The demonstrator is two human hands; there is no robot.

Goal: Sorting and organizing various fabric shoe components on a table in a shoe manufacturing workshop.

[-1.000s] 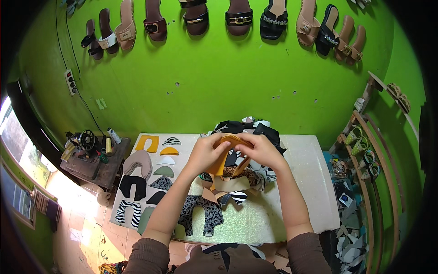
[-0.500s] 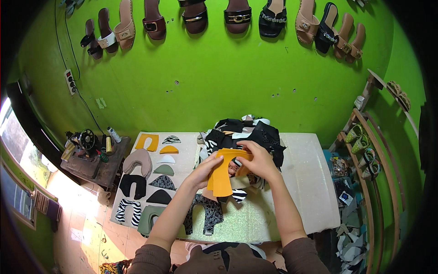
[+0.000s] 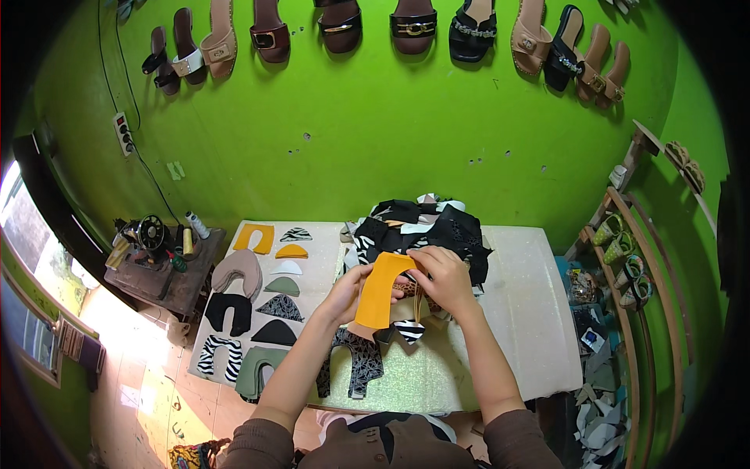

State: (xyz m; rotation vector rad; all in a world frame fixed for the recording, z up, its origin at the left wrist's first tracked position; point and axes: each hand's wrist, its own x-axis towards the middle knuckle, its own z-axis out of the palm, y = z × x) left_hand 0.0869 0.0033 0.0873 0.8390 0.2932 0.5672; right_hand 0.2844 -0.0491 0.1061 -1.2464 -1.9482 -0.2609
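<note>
Above the table I hold yellow U-shaped cut pieces (image 3: 380, 293), one leg hanging toward me and the other turned edge-on. My left hand (image 3: 346, 295) is closed on their left side, with its fingers partly behind them. My right hand (image 3: 443, 277) pinches the upper right part between thumb and fingers. Behind my hands rises a heap of scraps (image 3: 437, 234), mostly black with some white and zebra-striped. A zebra-striped scrap (image 3: 409, 331) shows just below my hands. Beside it on the table lies a black-and-grey patterned U-shaped piece (image 3: 361, 367).
Rows of U-shaped pieces, such as a beige one (image 3: 237, 270), and half-moon pieces, such as a black one (image 3: 274, 333), lie at the table's left. A sewing machine (image 3: 148, 238) stands beyond them. Sandals (image 3: 412, 27) hang on the green wall; a wooden rack (image 3: 637, 289) stands right.
The yellow pieces have turned in my hands: their front leg looks broader and the right leg is now edge-on. My right hand's raised fingers have lowered onto them.
</note>
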